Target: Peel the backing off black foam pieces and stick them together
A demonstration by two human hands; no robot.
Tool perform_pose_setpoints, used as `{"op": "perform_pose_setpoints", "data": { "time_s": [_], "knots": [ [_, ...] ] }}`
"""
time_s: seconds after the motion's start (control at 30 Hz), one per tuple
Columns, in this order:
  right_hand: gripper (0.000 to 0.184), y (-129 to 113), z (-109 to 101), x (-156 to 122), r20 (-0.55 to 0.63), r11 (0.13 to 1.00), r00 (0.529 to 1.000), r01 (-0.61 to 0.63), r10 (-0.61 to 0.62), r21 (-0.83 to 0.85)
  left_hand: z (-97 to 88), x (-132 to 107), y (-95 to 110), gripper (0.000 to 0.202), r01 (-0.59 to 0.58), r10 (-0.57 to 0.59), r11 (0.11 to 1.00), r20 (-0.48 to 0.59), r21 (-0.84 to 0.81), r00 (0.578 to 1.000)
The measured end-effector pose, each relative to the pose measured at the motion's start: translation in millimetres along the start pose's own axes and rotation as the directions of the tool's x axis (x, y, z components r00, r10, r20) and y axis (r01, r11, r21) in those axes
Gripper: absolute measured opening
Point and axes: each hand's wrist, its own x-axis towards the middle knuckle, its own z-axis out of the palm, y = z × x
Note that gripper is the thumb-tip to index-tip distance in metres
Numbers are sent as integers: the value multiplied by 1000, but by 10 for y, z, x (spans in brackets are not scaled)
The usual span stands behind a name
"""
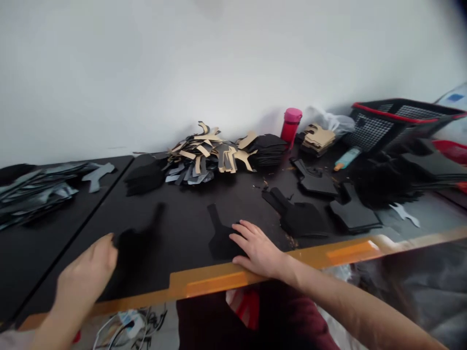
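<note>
The black cut-outs (222,238) nearly vanish against the black bench top (175,214), whose front edge (219,284) is banded orange — the scraps (204,150) in the back pile show tan and grey. A red bottle (290,131) has a pink cap (293,115); the black mesh basket (368,131) has a red rim (396,113).

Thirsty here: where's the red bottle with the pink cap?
Head view: the red bottle stands at the table's back, right of the cutout pile, left of a tan stack.

No word, number or brand can I read anywhere, also not on the red bottle with pink cap (291,127).
</note>
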Motion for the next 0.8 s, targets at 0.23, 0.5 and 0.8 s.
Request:
{"op": "perform_pose_setpoints", "data": {
  "time_s": [0.23,0.5,0.8],
  "knots": [
    [45,170,-49,-28,-60,998,998,29,-32,-54,204,-126,1436,20,-321,340,937,-144,137,929],
    [45,479,-136,-184,-70,997,996,51,-55,-62,265,-243,1732,20,-360,355,931,-73,-59,932],
    [23,555,-186,-402,-325,996,942,-86,90,27,211,-245,1719,16,-252,248,941,-46,-228,968]
  ]
}}
